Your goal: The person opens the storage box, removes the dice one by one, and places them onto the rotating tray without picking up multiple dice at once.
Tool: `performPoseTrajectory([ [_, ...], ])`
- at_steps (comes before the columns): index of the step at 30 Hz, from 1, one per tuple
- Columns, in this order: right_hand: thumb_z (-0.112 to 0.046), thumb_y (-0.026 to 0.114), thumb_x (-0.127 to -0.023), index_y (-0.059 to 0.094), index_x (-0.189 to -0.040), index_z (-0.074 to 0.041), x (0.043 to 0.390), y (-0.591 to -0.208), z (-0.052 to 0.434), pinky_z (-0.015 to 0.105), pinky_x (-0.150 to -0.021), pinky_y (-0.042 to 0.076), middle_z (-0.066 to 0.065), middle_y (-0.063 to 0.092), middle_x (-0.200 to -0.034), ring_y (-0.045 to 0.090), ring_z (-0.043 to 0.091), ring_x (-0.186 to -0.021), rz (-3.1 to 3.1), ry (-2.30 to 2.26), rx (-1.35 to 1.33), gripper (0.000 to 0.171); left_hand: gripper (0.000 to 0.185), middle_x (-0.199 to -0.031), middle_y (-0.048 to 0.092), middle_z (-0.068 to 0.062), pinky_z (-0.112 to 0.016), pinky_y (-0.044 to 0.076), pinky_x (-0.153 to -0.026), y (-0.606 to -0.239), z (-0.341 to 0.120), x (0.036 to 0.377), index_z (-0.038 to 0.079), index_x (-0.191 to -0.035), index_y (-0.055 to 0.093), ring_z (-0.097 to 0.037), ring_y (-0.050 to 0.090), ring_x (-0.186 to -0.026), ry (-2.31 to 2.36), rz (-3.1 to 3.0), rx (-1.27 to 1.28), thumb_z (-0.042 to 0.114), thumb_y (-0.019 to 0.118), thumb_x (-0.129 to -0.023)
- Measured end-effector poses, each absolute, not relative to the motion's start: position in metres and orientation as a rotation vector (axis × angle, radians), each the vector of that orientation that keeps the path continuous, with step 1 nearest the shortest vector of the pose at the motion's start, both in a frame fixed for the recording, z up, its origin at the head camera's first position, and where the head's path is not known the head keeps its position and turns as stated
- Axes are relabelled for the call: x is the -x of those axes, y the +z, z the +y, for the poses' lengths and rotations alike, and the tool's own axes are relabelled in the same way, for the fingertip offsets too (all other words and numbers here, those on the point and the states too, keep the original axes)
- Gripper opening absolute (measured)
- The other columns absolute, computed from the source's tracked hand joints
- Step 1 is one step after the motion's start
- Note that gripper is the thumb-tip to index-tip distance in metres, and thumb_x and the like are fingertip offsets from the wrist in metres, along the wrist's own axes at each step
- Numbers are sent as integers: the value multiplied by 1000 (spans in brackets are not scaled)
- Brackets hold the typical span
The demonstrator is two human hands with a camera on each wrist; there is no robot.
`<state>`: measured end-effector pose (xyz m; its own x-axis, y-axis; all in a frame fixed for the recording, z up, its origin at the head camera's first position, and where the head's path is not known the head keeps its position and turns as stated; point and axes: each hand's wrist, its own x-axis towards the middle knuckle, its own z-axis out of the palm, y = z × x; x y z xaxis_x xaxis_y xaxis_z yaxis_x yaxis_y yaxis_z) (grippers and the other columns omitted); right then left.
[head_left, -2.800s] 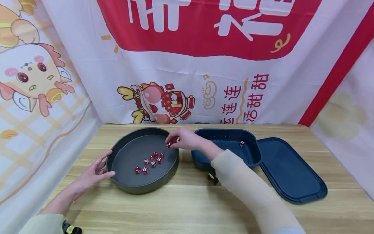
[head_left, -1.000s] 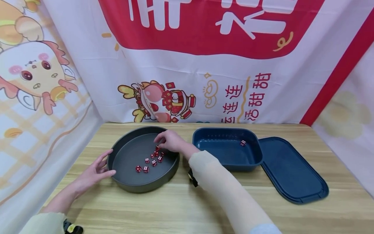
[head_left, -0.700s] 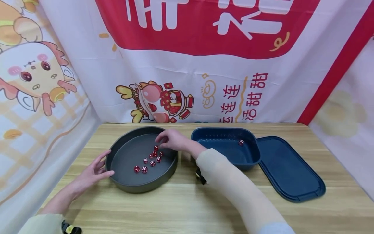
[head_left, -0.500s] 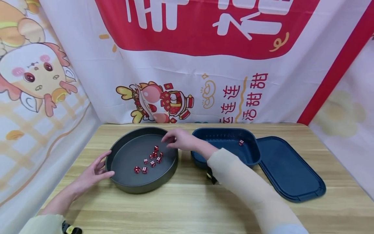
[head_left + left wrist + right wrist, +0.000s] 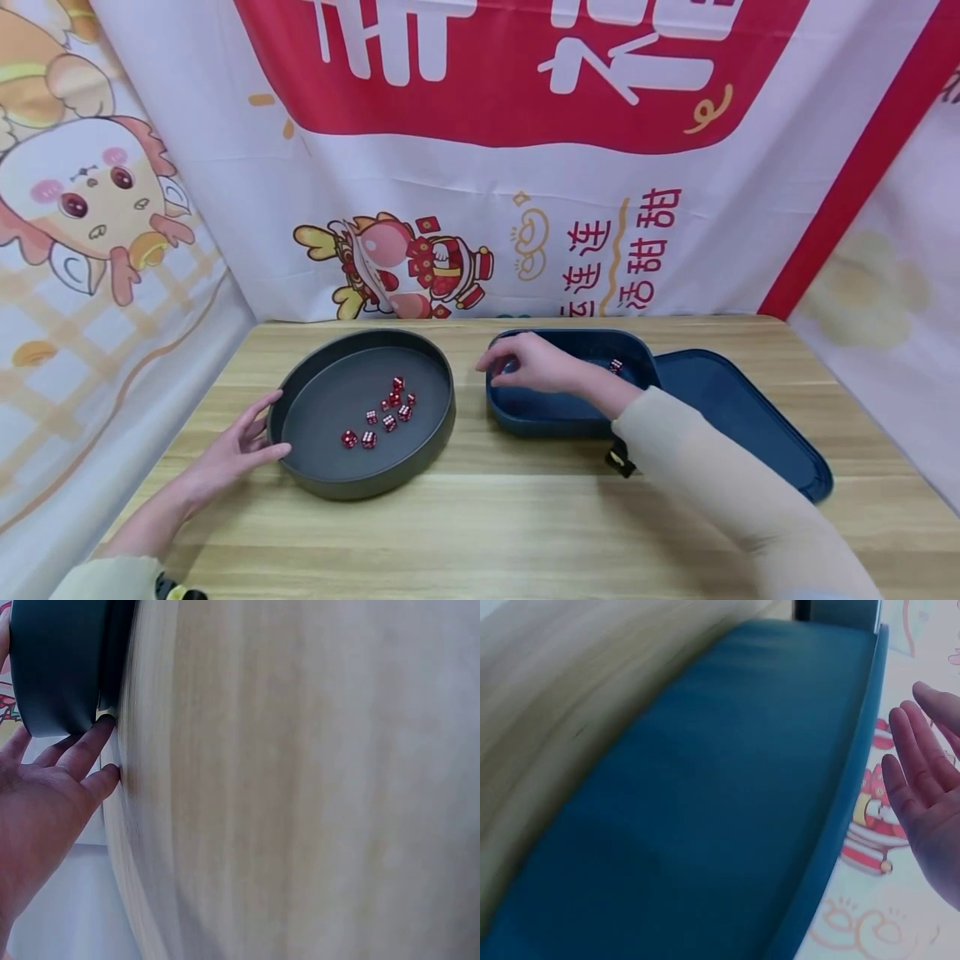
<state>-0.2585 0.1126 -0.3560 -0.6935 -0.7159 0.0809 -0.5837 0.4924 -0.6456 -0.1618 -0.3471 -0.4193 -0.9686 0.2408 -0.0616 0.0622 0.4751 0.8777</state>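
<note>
My left hand [image 5: 238, 443] rests against the left side of a round dark grey pan [image 5: 300, 454], thumb and fingers spread along its outer wall. In the left wrist view, those fingers [image 5: 88, 750] lie nearly straight under the pan's wall [image 5: 56, 671]. Several red dice [image 5: 369, 439] with white pips lie loosely grouped inside the pan. My right hand [image 5: 536, 362] hovers over the left part of a deep blue rectangular container [image 5: 555, 429], palm down. The right wrist view shows its fingers [image 5: 907, 795] relaxed and holding nothing. One die [image 5: 616, 365] lies at the container's right end.
A flat blue lid [image 5: 735, 408] lies to the right of the container, partly hidden by my right sleeve [image 5: 720, 479]. Wooden tabletop [image 5: 420, 542] extends in front of both vessels. A printed white and red cloth [image 5: 480, 183] hangs behind the table.
Earlier my right hand held a die at the pan's right rim; that die now lies at the far end of the group. The hand then moved right, over the container. My left hand stayed put.
</note>
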Motion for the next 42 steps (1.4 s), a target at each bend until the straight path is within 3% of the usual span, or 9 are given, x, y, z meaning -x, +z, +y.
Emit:
performPoseTrajectory([
  [6,-9,71,-89,71,-113,-13,250,-359,149,34,-86,53,-1,68,-107,62,9,-92,2586,-996,1102,24,88,-148,18,-40,-32,40,-98,-421,-349,161,14,-157,6,-53,28,-131,1510,2536,-273,13,66,-93],
  [9,-8,72,-88,71,-113,-10,247,-359,165,37,-86,53,3,68,-107,63,12,-92,2614,-1000,1102,25,88,-148,18,-40,-34,39,-99,-421,-349,161,14,-157,6,-54,28,-131,1508,2533,-272,12,66,-93],
  [14,-7,72,-88,71,-114,-9,243,-358,186,40,-86,53,5,69,-106,62,15,-92,2674,-942,1093,26,87,-149,16,-40,-49,32,-101,-421,-350,160,15,-157,5,-56,26,-131,1483,2547,-265,13,66,-94],
  [19,-6,73,-87,71,-113,-8,241,-355,207,42,-83,53,7,69,-104,62,17,-91,2722,-913,1057,27,88,-149,16,-40,-51,31,-101,-422,-351,159,14,-157,5,-57,27,-131,1485,2540,-264,13,65,-94],
  [28,-2,70,-89,67,-115,-1,248,-362,243,35,-75,55,11,68,-107,64,20,-89,2739,-910,899,27,88,-149,17,-39,-42,36,-100,-423,-351,160,14,-157,4,-55,27,-131,1500,2523,-253,15,65,-94],
  [35,-1,70,-88,66,-116,2,256,-371,252,42,-77,55,16,68,-105,64,25,-89,2769,-913,858,29,88,-150,16,-39,-22,41,-94,-423,-351,161,15,-157,4,-55,27,-132,1514,2512,-265,15,65,-94],
  [42,-2,73,-86,65,-117,2,263,-386,254,43,-79,53,16,67,-107,63,29,-95,2803,-875,829,33,88,-151,15,-38,-30,41,-98,-424,-351,162,16,-157,4,-54,26,-133,1498,2517,-256,18,65,-94],
])
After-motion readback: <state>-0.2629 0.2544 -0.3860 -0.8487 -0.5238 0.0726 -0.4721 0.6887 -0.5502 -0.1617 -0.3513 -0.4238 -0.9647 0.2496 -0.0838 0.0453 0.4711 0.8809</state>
